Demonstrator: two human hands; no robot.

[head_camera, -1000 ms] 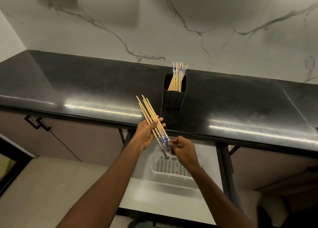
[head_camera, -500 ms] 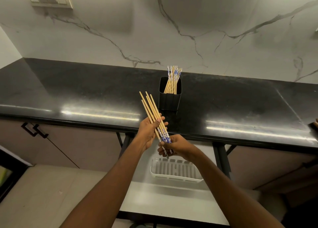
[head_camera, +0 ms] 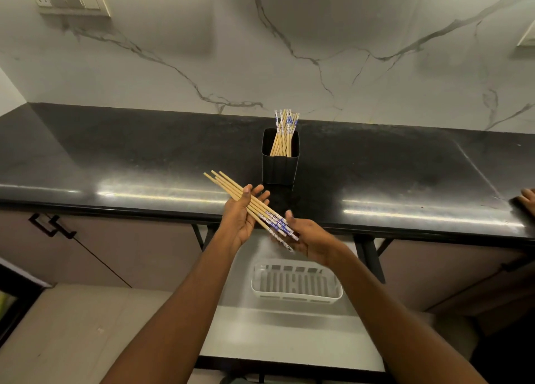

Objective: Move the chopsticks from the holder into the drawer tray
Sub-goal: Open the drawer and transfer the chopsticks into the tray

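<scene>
Over the front edge of the counter (head_camera: 130, 180), found chopstick bundle (head_camera: 228, 186) clamped under thumb of left hand (head_camera: 240, 224), patterned ends resting on slack, spread right hand (head_camera: 312, 238). Logged long axis 10 to 4 o'clock; slotted tray (head_camera: 295, 297) at 6, nearer the right. Cannot see right fingers under bundle; further chopsticks (head_camera: 285, 128) in holder (head_camera: 279, 169) at 12.

Left grip (head_camera: 238, 221) and right grip (head_camera: 311, 240) are bare, like both forearms (head_camera: 185, 311).

Dim light, countertop (head_camera: 173, 163) glare, edges bowed
</scene>
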